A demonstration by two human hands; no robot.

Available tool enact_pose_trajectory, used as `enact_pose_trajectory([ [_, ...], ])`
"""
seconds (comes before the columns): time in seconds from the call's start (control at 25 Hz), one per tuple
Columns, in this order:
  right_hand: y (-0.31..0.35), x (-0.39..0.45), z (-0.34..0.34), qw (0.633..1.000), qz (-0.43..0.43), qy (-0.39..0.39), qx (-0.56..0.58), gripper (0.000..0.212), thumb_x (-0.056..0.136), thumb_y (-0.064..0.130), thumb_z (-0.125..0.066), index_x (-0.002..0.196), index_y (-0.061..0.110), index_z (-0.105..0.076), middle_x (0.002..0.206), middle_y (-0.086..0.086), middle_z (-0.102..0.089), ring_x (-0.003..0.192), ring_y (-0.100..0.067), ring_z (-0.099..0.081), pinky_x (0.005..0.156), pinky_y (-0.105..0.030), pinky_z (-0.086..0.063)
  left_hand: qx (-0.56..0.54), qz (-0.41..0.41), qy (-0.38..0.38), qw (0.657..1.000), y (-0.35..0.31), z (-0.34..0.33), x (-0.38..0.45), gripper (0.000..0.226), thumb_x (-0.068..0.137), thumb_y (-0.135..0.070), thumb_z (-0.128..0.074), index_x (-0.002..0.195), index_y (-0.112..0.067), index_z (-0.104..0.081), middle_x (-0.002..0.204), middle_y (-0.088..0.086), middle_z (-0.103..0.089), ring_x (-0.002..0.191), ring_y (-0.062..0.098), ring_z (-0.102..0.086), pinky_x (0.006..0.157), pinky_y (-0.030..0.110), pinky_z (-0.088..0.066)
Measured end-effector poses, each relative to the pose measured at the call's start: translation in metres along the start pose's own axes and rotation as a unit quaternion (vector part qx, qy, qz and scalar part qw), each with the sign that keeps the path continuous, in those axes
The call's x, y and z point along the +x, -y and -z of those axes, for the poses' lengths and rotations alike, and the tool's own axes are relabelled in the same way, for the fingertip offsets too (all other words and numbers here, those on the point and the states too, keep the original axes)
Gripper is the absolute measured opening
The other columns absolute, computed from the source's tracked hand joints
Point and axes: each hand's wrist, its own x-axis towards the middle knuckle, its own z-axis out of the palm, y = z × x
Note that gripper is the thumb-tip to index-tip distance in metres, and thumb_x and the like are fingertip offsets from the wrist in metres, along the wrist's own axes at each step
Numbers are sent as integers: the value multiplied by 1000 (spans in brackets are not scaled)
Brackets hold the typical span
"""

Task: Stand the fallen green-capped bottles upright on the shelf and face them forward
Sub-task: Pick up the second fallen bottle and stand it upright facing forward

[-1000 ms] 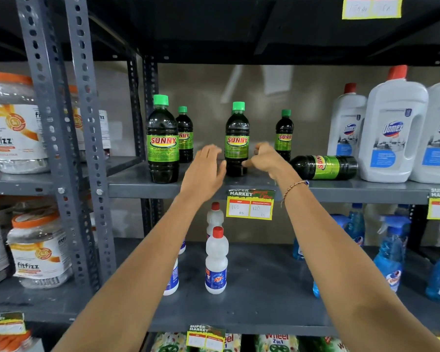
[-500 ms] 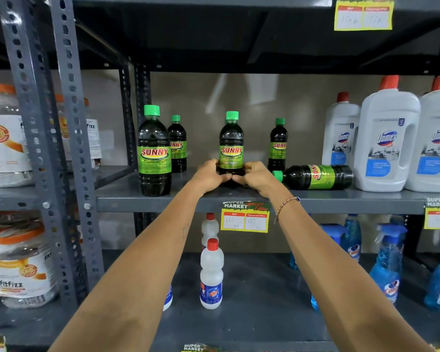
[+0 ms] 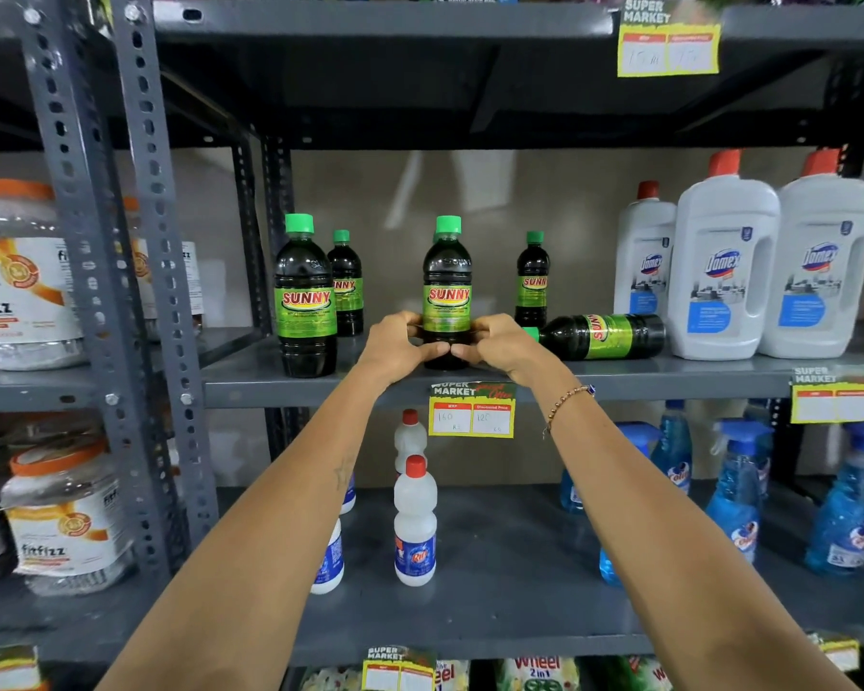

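Observation:
Dark green-capped SUNNY bottles stand on the grey middle shelf point(image 3: 250, 386). The centre bottle point(image 3: 447, 286) is upright at the shelf's front, its label facing me. My left hand point(image 3: 395, 344) and my right hand point(image 3: 502, 341) wrap its base from either side. Just right of my right hand a fallen bottle point(image 3: 600, 335) lies on its side, cap pointing left. A front-left bottle point(image 3: 304, 301) stands upright with its label forward. Two smaller-looking ones stand further back, a rear-left bottle point(image 3: 346, 281) and a rear-right bottle point(image 3: 532, 279).
White Domex jugs point(image 3: 721, 271) crowd the shelf's right end, touching the fallen bottle's base. A yellow price tag point(image 3: 471, 413) hangs on the shelf edge under my hands. Grey perforated uprights point(image 3: 160, 271) stand on the left. White bottles point(image 3: 415, 526) and blue sprays point(image 3: 734, 496) fill the lower shelf.
A second ago my hands were open and reaching toward the centre bottle. They closed around its base half a second ago and still hold it; the view has tilted up slightly.

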Motion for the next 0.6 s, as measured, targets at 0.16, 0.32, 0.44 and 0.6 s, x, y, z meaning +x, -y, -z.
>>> enact_pose_trajectory([
  [0.16,-1,-1,2,1000,-4,-5,-18,36,83,6,-68,119,9,-62,113,-12,-70,112,-25,-64,100,-41,-50,-13,-3,-6,1000,-3,-1,-4,55,74,-23,-79,121,-6,-57,119,9,-64,112,20,-58,96,33,-46],
  [0.32,8,-27,0,1000,4,-5,-25,33,84,6,-67,116,9,-64,112,-14,-71,112,-28,-63,100,-45,-50,-12,-1,-13,1000,-18,8,-31,55,74,-23,-80,120,-6,-57,118,9,-65,111,21,-59,95,33,-46],
  [0.44,4,-26,-2,999,2,-3,-32,34,83,7,-67,118,8,-64,112,-13,-71,112,-28,-63,101,-45,-49,-18,0,-15,1000,-13,6,-32,56,73,-22,-80,122,-6,-56,119,9,-65,109,21,-60,94,32,-47],
  [0.6,6,-31,0,1000,1,-8,-26,36,84,5,-66,120,5,-62,114,-13,-70,112,-28,-63,101,-44,-49,-40,-3,-23,999,-16,3,-37,57,74,-20,-79,124,-5,-55,120,10,-64,109,20,-60,95,33,-48],
])
